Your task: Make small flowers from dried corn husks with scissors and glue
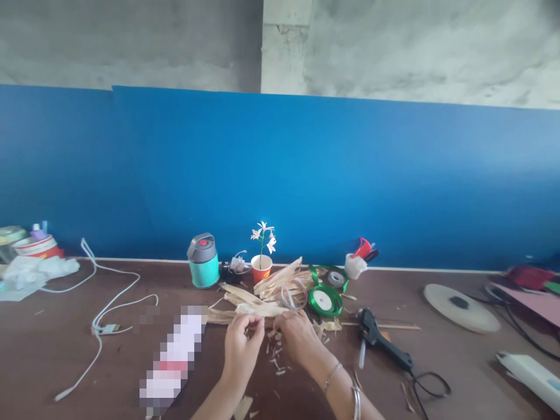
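My left hand [244, 345] is closed in a pinch, thumb against fingers, at one end of a pale strip of corn husk [262, 310]. At the strip's other end, my right hand [298, 336] is closed with its fingers bent down. Exactly how the fingertips grip the strip is partly hidden. More dried corn husks [284, 279] lie heaped just beyond the hands, with a clear tape roll [293, 294] on them. Small husk scraps [276, 353] are scattered on the brown table [319, 385] below. A green ribbon spool [326, 301] lies to the right of the husks.
A paper cup [261, 269] with a white flower stem [263, 238] stands behind, beside a teal jar [204, 267]. Right are a glue gun [382, 340], thin sticks [402, 326] and a round lid [461, 308]. White cables [102, 315] lie left. A blue partition [280, 169] rises behind.
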`<state>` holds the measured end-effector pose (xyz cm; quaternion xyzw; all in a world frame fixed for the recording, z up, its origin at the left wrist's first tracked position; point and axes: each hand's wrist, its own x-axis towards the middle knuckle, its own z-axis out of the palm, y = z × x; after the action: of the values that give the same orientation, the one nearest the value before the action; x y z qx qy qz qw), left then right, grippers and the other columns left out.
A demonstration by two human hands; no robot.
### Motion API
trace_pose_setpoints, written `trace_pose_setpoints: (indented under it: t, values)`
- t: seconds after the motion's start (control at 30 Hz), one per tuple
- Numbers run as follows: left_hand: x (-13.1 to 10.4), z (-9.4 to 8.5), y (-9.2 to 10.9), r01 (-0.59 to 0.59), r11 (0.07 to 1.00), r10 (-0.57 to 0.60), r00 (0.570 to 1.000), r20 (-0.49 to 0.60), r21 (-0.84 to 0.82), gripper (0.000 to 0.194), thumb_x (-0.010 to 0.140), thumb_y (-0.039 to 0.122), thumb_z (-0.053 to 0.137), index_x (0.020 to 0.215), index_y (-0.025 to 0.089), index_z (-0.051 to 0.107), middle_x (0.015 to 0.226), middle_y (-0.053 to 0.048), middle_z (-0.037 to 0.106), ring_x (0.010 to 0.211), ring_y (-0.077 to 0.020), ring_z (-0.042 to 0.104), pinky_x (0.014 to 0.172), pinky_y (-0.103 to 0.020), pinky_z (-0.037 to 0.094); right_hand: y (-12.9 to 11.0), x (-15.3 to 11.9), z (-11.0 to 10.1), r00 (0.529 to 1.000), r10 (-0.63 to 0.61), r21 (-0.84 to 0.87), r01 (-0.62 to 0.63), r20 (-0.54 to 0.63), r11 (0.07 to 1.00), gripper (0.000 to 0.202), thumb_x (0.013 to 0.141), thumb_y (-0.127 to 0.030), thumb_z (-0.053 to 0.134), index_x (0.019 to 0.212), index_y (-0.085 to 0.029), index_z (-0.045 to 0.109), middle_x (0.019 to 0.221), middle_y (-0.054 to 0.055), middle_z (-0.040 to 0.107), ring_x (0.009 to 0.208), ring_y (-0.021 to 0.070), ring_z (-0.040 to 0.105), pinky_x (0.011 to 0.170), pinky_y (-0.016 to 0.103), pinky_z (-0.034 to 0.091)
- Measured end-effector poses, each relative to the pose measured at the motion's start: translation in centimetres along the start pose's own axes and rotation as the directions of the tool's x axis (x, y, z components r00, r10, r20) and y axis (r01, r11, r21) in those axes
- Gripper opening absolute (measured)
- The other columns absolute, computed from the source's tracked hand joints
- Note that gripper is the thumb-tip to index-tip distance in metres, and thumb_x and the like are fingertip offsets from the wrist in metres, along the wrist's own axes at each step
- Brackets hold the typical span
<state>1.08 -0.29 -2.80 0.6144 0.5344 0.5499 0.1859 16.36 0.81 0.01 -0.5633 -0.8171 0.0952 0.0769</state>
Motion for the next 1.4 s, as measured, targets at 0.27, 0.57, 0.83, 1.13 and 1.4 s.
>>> trace_pose_setpoints:
  t: [0.27, 0.57, 0.83, 1.13, 1.4]
  values:
    - [0.0, -0.2, 0.5, 0.04, 0.998, -0.039, 0.999, 0.015, -0.055, 0.018, 0.076, 0.031, 0.058, 0.07, 0.018, 0.067, 0.07, -0.006, 0.07, 0.068, -0.0208, 0.066, 0.064, -0.03, 0.053, 0.5, 0.1, 0.0, 0.995, -0.059, 0.074, 0.065, -0.082, 0.995, 0.021, 0.069, -0.005, 0.052, 0.078, -0.016, 0.067, 0.085, 0.009, 0.067, 0.088, 0.0216, 0.06, 0.078, 0.029, 0.041]
    - [0.2, -0.4, 1.7, 0.163, 0.97, -0.146, 0.983, 0.109, -0.178, 0.021, 0.075, 0.033, 0.058, 0.067, 0.017, 0.068, 0.064, -0.003, 0.07, 0.062, -0.0199, 0.064, 0.06, -0.028, 0.051, 0.5, 0.8, -2.0, 0.97, 0.165, 0.784, 0.038, -0.177, 0.619, 0.01, 0.069, -0.023, 0.06, 0.07, -0.015, 0.067, 0.061, 0.0, 0.065, 0.057, 0.0134, 0.057, 0.054, 0.022, 0.043]
    - [0.2, -0.4, 1.9, 0.194, 0.967, -0.175, 0.977, 0.126, -0.166, 0.022, 0.074, 0.035, 0.058, 0.07, 0.017, 0.07, 0.068, -0.005, 0.071, 0.065, -0.0205, 0.065, 0.063, -0.029, 0.051, -0.6, 0.6, -1.8, 0.937, 0.154, 0.75, 0.146, -0.315, 0.646, 0.009, 0.069, -0.022, 0.059, 0.07, -0.017, 0.067, 0.067, 0.002, 0.067, 0.062, 0.0147, 0.058, 0.059, 0.024, 0.046]
    - [0.2, -0.3, 1.7, 0.195, 0.969, -0.176, 0.976, 0.131, -0.153, 0.02, 0.072, 0.033, 0.058, 0.07, 0.017, 0.07, 0.067, -0.004, 0.072, 0.065, -0.0206, 0.065, 0.062, -0.029, 0.051, -1.1, 0.4, -1.9, 0.907, 0.106, 0.616, 0.188, -0.408, 0.765, 0.008, 0.071, -0.015, 0.055, 0.07, -0.017, 0.063, 0.067, 0.002, 0.065, 0.063, 0.0153, 0.057, 0.062, 0.025, 0.045]
    - [0.2, -0.3, 1.7, 0.198, 0.968, -0.177, 0.974, 0.142, -0.155, 0.02, 0.074, 0.032, 0.057, 0.069, 0.018, 0.07, 0.067, -0.004, 0.072, 0.065, -0.0201, 0.065, 0.062, -0.028, 0.05, -1.3, 0.1, -2.0, 0.9, 0.062, 0.568, 0.218, -0.431, 0.793, 0.009, 0.072, -0.012, 0.056, 0.07, -0.018, 0.061, 0.068, 0.001, 0.064, 0.066, 0.0152, 0.058, 0.064, 0.024, 0.044]
